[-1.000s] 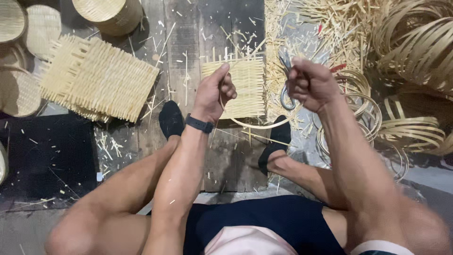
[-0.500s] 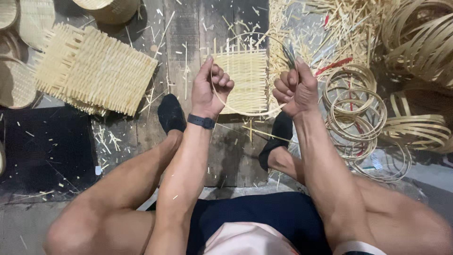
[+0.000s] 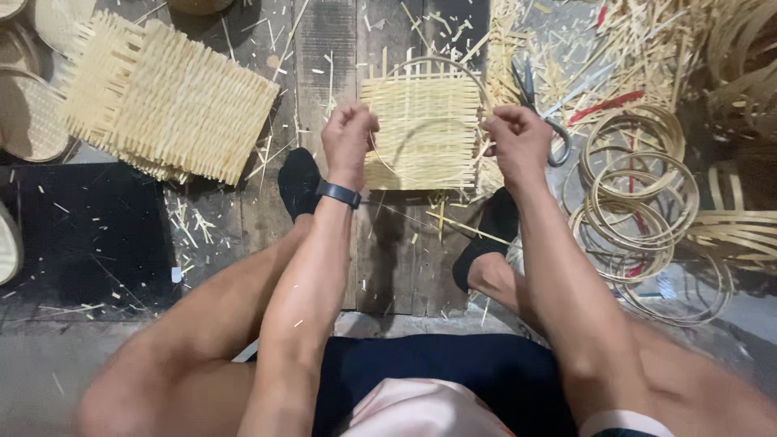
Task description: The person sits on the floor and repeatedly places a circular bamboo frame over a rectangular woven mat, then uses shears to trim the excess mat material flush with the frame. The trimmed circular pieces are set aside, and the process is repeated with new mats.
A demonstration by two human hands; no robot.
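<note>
Over at 9 o'clock there's a stack of round woven trays (image 3: pixel 28 113) half out of view, and right beside it, around 10 o'clock, a big square woven bamboo mat (image 3: pixel 166 101) lying tilted on the wooden floor boards (image 3: pixel 324 48), loose ends sticking out all round. Below that, a black mat (image 3: pixel 81 235) with bits of bamboo scattered on it.

Moving toward the middle: the person's sitting low, bare knees out, feet in black shoes (image 3: pixel 298 182) planted on the boards. The left hand (image 3: pixel 348 137), black watch (image 3: pixel 338 193) on the wrist, is curled into a fist, pinching the left side of a thin bamboo hoop (image 3: pixel 429 61). That hoop arches over a small woven bamboo square (image 3: pixel 422 131) sitting at 12 o'clock, straight ahead between both hands. Can't really tell if the square is lifted or resting on the floor.

The right hand (image 3: pixel 520 139) is closed up the same way, gripping the hoop at the square's right edge.

Just past it at 1 o'clock, a pair of scissors (image 3: pixel 541 109) lies in the offcuts, touching the back of that hand from this angle. Further right, 2 to 3 o'clock, a pile of bamboo rings (image 3: pixel 639 190) overlapping each other, with a red strip (image 3: pixel 605 108) above them and loose bamboo strips (image 3: pixel 647 48) heaped at the top.
</note>
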